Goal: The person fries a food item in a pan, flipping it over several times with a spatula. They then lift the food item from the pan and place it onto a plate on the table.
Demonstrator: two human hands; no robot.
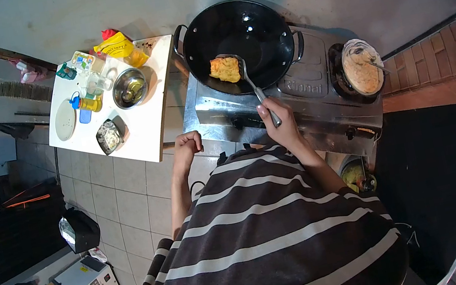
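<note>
My right hand (280, 117) is wrapped round the handle of a metal spatula (252, 83), which reaches over the near left side of a black wok (257, 33). A golden-yellow omelette piece (225, 70) rests on the spatula's blade, over the wok's inner wall. The dark inside of the wok has a shine at its middle. My left hand (188, 147) hangs curled into a fist between the stove and the white table, with nothing showing in it.
The wok sits on a steel gas stove (221, 106). On its right burner is a round pan (362, 67) of pale orange food with a utensil. The white table (145, 142) holds a metal bowl (129, 88), a small dark bowl (110, 136), a plate (65, 120) and a yellow oil pouch (119, 47).
</note>
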